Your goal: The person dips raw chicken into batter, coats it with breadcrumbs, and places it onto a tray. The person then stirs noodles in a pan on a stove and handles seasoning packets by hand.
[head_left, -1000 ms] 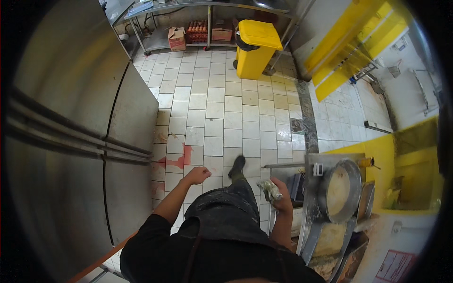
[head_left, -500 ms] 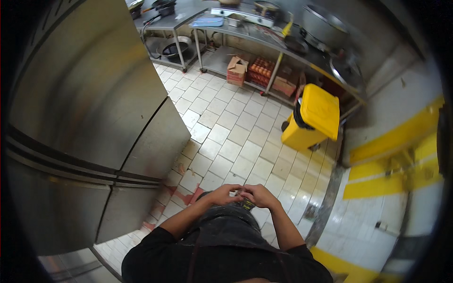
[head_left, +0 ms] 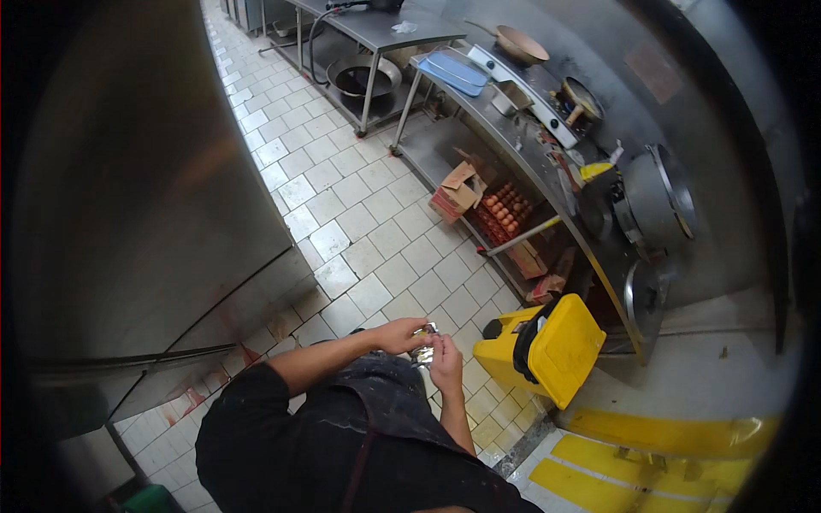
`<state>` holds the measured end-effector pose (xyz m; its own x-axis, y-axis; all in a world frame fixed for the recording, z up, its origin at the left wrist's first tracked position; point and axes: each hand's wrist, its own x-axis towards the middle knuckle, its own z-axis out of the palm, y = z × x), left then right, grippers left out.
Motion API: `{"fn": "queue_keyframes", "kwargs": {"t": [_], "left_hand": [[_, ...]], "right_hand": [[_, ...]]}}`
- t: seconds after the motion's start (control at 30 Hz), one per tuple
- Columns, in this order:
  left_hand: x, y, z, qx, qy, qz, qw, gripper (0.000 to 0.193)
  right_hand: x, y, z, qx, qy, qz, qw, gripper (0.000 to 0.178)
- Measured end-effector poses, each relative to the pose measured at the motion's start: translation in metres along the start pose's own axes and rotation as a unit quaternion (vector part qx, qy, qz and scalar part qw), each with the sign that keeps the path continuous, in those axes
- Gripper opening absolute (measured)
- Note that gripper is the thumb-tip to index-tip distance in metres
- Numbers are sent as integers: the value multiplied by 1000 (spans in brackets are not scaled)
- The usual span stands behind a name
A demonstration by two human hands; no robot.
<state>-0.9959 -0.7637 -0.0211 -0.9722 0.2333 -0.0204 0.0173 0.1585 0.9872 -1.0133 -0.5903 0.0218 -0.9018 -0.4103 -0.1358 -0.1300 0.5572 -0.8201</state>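
Note:
A small shiny silver packet (head_left: 422,353) is between my two hands in front of my waist. It looks like foil or a glossy wrapper, but its exact kind cannot be made out. My left hand (head_left: 400,336) pinches its upper end with closed fingers. On the other side, my right hand (head_left: 445,364) has its fingertips closed on the same packet. Part of it is hidden behind the fingers. Below both hands is a dark apron (head_left: 385,398) with pale smudges.
A yellow wheeled bin (head_left: 560,350) with a black liner stands ahead to the right. Beyond it runs a steel worktable (head_left: 505,120), with egg trays (head_left: 505,214) and an opened carton (head_left: 459,192) on its lower shelf. A tall steel cabinet (head_left: 171,214) rises on my left.
My view has turned and come nearer to the bin and worktable. Both hands remain on the packet, which now shows a bright silver side; my right hand has shifted lower beside the left.

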Motion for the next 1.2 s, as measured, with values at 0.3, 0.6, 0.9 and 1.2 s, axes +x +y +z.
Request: {"fn": "queue_keyframes", "kwargs": {"t": [0.3,0.6,0.9,1.2], "left_hand": [[185,-35,-138,-237,105,-178,949,35],[302,-69,-358,-371,424,-22,826,24],[351,-117,-567,-281,604,-6,746,28],[331,-132,-842,-418,503,1,756,43]], "right_hand": [[261,-21,3,89,32,12,995,26],[585,-143,78,26,-247,-200,948,29],[771,-276,224,-61,-276,-394,875,23],[1016,-349,301,225,-435,-24,872,22]]}}
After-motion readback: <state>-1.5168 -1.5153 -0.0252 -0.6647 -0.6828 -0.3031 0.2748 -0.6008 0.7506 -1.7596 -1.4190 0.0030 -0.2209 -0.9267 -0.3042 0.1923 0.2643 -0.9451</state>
